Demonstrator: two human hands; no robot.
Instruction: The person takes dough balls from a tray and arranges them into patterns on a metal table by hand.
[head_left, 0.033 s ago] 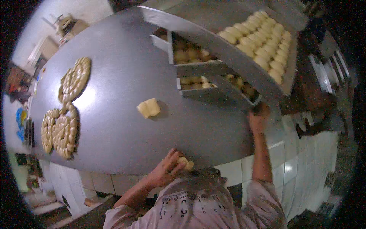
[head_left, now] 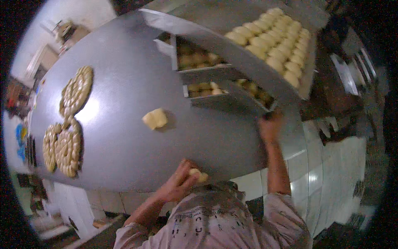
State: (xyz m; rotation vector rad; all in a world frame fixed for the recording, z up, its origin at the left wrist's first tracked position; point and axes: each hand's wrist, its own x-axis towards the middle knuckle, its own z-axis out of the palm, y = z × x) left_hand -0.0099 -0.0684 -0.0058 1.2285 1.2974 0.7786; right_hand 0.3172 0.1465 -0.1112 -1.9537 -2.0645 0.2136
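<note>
Close to my body at the table's near edge, my left hand (head_left: 181,181) has its fingers closed around a small pale piece of dough (head_left: 200,176). My right hand (head_left: 271,125) reaches forward to the near corner of a long narrow metal pan (head_left: 269,108), which has rounded dough pieces in it. Something dark shows at its fingertips; blur hides whether the fingers grip it or the pan. A larger lump of dough (head_left: 155,119) lies alone on the grey metal table (head_left: 124,153), ahead of my left hand.
Coiled strands of dough pieces (head_left: 69,147) lie on the table's left side. More small metal pans (head_left: 207,68) of dough stand under a raised metal edge (head_left: 207,33). Beyond it, a large tray (head_left: 306,89) bears rows of dough balls (head_left: 277,41). White tiles (head_left: 331,174) face the lower right.
The whole scene has shifted slightly left in the view. Both hands keep nearly the same places relative to the dough and the pan.
</note>
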